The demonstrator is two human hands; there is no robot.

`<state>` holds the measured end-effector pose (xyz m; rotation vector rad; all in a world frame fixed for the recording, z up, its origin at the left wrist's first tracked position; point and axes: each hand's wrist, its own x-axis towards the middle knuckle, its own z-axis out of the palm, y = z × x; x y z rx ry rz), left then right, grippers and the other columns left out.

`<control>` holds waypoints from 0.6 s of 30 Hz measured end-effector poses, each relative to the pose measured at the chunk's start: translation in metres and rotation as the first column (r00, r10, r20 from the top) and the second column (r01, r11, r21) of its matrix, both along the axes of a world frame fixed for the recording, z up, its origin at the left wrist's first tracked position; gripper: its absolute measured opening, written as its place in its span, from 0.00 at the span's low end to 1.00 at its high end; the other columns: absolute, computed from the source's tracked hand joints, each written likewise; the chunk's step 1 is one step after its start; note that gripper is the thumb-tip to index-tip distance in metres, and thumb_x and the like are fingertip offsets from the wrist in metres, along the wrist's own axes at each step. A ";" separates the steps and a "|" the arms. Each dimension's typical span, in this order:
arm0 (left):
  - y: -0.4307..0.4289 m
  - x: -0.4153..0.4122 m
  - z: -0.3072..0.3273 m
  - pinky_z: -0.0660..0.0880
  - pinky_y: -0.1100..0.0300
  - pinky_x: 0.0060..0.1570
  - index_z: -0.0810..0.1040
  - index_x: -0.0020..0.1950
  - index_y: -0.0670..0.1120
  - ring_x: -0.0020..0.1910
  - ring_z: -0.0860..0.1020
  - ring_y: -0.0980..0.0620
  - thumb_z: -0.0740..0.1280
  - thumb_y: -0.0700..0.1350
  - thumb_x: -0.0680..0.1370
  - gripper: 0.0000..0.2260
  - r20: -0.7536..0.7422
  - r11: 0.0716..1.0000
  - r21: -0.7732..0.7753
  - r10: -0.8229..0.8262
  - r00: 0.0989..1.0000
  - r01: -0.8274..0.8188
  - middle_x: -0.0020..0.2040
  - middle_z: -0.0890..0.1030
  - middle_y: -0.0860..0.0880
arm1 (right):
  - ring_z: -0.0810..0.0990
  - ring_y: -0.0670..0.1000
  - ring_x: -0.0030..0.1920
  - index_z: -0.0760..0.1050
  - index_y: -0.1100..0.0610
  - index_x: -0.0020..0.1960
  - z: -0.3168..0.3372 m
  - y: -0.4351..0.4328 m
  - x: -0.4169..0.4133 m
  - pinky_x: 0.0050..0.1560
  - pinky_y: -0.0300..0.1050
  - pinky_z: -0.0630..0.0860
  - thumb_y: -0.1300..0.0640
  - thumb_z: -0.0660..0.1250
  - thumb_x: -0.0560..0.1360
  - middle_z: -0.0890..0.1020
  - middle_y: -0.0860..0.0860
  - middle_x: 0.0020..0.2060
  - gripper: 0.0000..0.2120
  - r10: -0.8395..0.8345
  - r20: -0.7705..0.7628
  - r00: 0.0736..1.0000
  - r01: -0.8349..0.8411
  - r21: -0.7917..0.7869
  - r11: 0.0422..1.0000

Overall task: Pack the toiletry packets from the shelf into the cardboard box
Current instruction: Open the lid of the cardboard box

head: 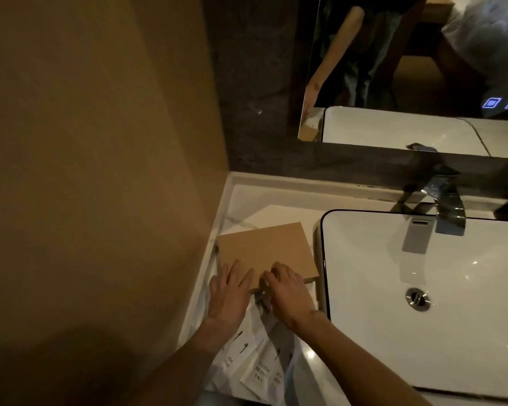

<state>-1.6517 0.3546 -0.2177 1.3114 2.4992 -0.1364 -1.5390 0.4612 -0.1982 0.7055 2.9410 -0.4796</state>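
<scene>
With the left hand (228,291) flat and the right hand (286,288) curled, holding nothing, on the closed flat brown cardboard box (266,250) at lower centre, the white paper toothbrush packets (260,370) below risk staying unpacked or sliding off.

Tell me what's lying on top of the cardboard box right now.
Both hands rest at the near edge of the cardboard box: left hand, right hand. The rest of its top is bare. Its inside is hidden.

You see a plain brown flat cardboard box (266,247) on the pale marble-veined counter (241,219). Near you lie white paper packets (260,372) with dark toothbrush print. Right sits a glossy white rectangular basin (467,317), black-rimmed. The left wall (100,142) is tan.
</scene>
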 end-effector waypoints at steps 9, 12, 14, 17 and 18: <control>0.020 -0.017 -0.016 0.62 0.45 0.68 0.47 0.76 0.58 0.76 0.45 0.41 0.63 0.43 0.78 0.33 0.031 0.996 -0.076 0.050 0.998 -0.047 0.78 0.41 0.48 | 0.45 0.68 0.75 0.52 0.57 0.75 -0.012 0.034 -0.026 0.73 0.62 0.44 0.57 0.64 0.76 0.47 0.65 0.76 0.33 0.077 0.141 0.987 -0.089 0.081 0.993; 0.025 -0.020 -0.022 0.63 0.47 0.68 0.48 0.76 0.57 0.76 0.47 0.42 0.64 0.42 0.78 0.34 0.035 0.996 -0.090 0.007 0.999 -0.004 0.78 0.43 0.48 | 0.44 0.67 0.75 0.49 0.56 0.76 -0.018 0.039 -0.027 0.73 0.62 0.44 0.57 0.64 0.77 0.46 0.65 0.76 0.34 0.081 0.171 0.982 -0.094 0.072 0.993; 0.025 -0.024 -0.022 0.62 0.48 0.68 0.49 0.76 0.57 0.76 0.47 0.43 0.63 0.41 0.78 0.33 0.035 0.996 -0.091 -0.012 0.999 0.015 0.78 0.44 0.48 | 0.44 0.67 0.75 0.48 0.56 0.76 -0.021 0.040 -0.029 0.74 0.63 0.46 0.57 0.64 0.77 0.46 0.65 0.76 0.34 0.083 0.181 0.980 -0.094 0.055 0.994; 0.027 -0.032 -0.022 0.60 0.47 0.69 0.49 0.76 0.57 0.76 0.47 0.43 0.64 0.37 0.77 0.35 0.035 0.997 -0.069 -0.024 0.999 0.026 0.78 0.44 0.48 | 0.45 0.67 0.75 0.49 0.56 0.76 -0.021 0.042 -0.033 0.74 0.63 0.49 0.55 0.64 0.77 0.47 0.65 0.76 0.34 0.071 0.169 0.983 -0.082 0.056 0.995; 0.029 -0.035 -0.021 0.59 0.47 0.70 0.49 0.76 0.57 0.76 0.46 0.43 0.64 0.37 0.76 0.36 0.034 0.998 -0.061 -0.026 0.999 0.028 0.78 0.44 0.48 | 0.46 0.67 0.75 0.50 0.56 0.76 -0.020 0.043 -0.034 0.74 0.63 0.49 0.54 0.65 0.77 0.48 0.65 0.76 0.34 0.069 0.162 0.984 -0.079 0.057 0.995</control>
